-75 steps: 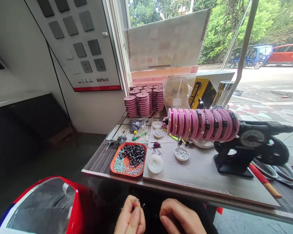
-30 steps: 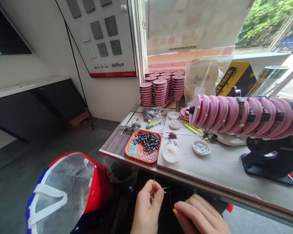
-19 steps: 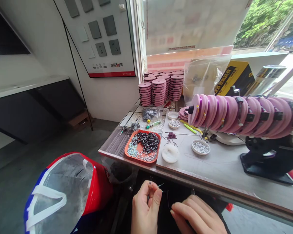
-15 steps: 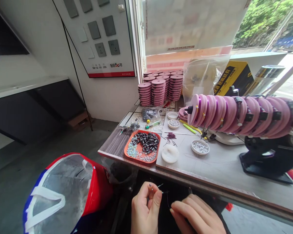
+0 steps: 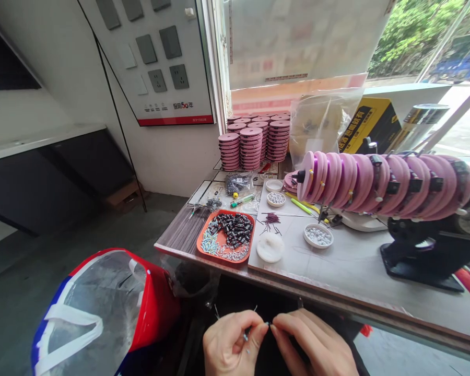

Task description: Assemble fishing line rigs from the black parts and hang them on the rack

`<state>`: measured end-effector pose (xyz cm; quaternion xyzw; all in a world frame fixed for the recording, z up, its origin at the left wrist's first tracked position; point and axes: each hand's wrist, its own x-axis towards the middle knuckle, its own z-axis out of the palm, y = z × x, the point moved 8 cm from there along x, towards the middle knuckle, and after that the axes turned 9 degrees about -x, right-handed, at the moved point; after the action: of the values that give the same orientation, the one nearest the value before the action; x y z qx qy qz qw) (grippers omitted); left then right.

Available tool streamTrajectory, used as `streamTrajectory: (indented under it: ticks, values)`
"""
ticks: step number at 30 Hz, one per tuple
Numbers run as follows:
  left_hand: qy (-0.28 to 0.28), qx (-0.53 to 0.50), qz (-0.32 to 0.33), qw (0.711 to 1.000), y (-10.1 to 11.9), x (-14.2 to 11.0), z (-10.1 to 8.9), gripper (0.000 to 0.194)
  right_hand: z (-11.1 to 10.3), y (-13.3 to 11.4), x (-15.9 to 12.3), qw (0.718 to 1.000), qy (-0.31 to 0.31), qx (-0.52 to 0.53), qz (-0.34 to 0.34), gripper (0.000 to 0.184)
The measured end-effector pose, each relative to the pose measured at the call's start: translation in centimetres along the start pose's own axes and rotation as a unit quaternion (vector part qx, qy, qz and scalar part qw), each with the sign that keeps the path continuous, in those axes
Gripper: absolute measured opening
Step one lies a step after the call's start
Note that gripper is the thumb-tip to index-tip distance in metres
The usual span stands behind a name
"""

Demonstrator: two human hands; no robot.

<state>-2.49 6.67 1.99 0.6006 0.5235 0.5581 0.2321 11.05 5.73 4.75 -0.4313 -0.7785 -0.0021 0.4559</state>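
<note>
Both hands work low in front of the table edge, fingertips meeting. My left hand (image 5: 229,347) is curled, pinching a few tiny thin metal pieces (image 5: 247,331) with small beads on them. My right hand (image 5: 313,347) has its fingers pressed together, its fingertip touching the same small pieces; what it holds is too small to name. Above them on the table sits an orange tray (image 5: 226,240) of black and silver small parts, a white round lid (image 5: 270,247) and a small dish of beads (image 5: 318,235).
A black winding stand (image 5: 423,245) carries a row of pink spools (image 5: 379,183) at the right. Stacks of pink spools (image 5: 250,143) stand at the back by the window. A red, white and blue bag (image 5: 102,310) sits at the lower left.
My view has shifted, and my hands have come together: the left one dropped lower and the right fingertips now meet it at the small pieces.
</note>
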Motion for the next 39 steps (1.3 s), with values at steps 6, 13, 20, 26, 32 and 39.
streamTrajectory:
  ticks: [6,13,20,26,32,39]
  values:
    - [-0.028,-0.081,-0.127,0.988,-1.3,0.5,0.3,0.025,-0.4,0.0,0.4,1.0,0.017,0.002,-0.003,0.01]
    - [-0.064,-0.276,-0.289,0.914,-2.3,0.4,1.6,0.036,-0.7,0.0,1.2,0.999,0.004,-0.04,-0.032,0.015]
    - [-0.072,-0.148,-0.18,0.97,-1.3,0.7,0.8,0.033,-0.6,0.5,0.6,1.0,-0.004,-0.025,-0.007,0.011]
    - [-0.08,-0.121,-0.131,0.981,-0.6,0.8,0.8,0.032,-0.3,0.2,0.9,0.999,-0.027,-0.025,-0.028,0.009]
    - [-0.072,-0.077,-0.09,0.99,0.0,1.1,0.5,0.024,-0.1,0.3,0.8,0.999,-0.031,-0.014,-0.01,0.015]
    - [-0.035,-0.056,-0.065,0.996,0.4,1.0,0.2,0.014,-0.2,-0.1,1.0,0.999,-0.017,-0.024,-0.036,0.018]
